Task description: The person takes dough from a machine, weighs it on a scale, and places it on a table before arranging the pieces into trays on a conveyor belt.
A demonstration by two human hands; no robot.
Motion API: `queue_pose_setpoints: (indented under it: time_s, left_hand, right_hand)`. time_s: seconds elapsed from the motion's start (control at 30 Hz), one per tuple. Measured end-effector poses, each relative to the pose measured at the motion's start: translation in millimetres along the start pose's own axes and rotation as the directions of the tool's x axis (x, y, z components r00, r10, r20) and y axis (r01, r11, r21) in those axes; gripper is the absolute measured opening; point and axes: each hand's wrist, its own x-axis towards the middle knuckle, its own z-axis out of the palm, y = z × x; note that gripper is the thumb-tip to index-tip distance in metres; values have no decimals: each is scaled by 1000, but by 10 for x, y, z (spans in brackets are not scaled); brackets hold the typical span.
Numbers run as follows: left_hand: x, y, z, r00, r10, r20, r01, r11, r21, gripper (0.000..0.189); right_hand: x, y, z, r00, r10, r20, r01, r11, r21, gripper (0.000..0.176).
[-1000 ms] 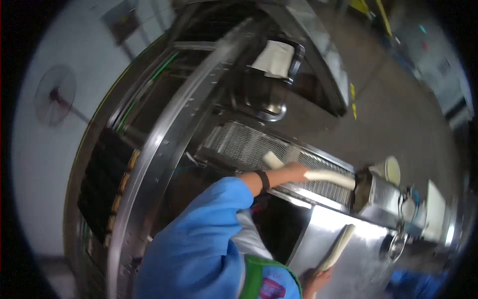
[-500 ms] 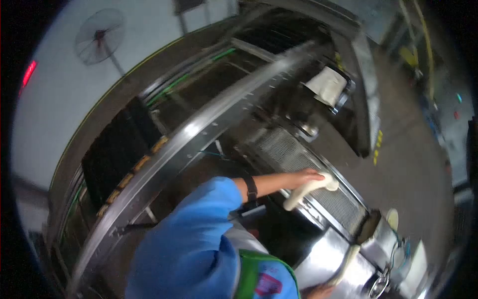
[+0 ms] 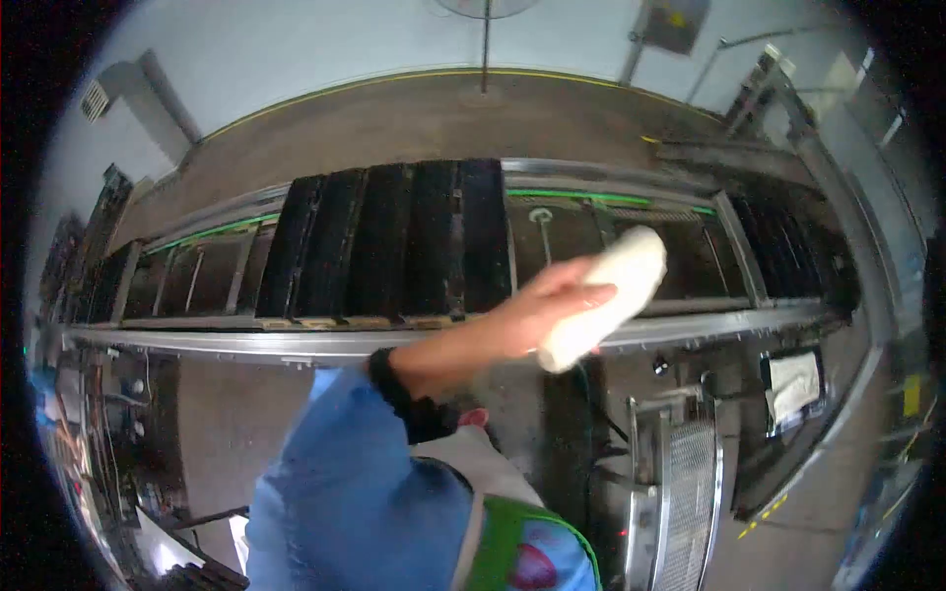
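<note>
Your conveyor [image 3: 217,343] spans 9 to 3 o'clock, carrying black trays [image 3: 386,246] at 10. A mesh belt [image 3: 687,502] lies between 4 and 5. Near centre, toward 3, the pale roll [image 3: 609,307] overlaps the conveyor's near rail in view, blurred, its long axis running 7 to 1, far end toward 1. Your left hand [image 3: 547,305] grasps its middle; you cannot tell your right hand's state.
</note>
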Motion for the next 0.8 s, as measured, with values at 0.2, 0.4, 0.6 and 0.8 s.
queue_pose_setpoints:
  time_s: [0.2,0.4,0.6,0.8]
  left_hand:
    - [-417,600,-1471,801,98,-591,-22,991,135,40]
    - [-402,-1177,-3984,500,65,-864,558,739,378,27]
    - [-758,-550,-2910,405,421,-811,708,416,570,49]
    - [-1463,-763,-3124,730,262,-631,682,-216,699,62]
  right_hand:
    - [295,-1072,1218,918,58,392,-218,899,380,58]
    - [251,-2530,2943,502,-182,845,-439,789,430,60]
    - [-1264,-3466,4493,-248,-264,932,-685,728,24,57]
    - [-2726,-3053,4943,-467,-390,794,-230,920,316,76]
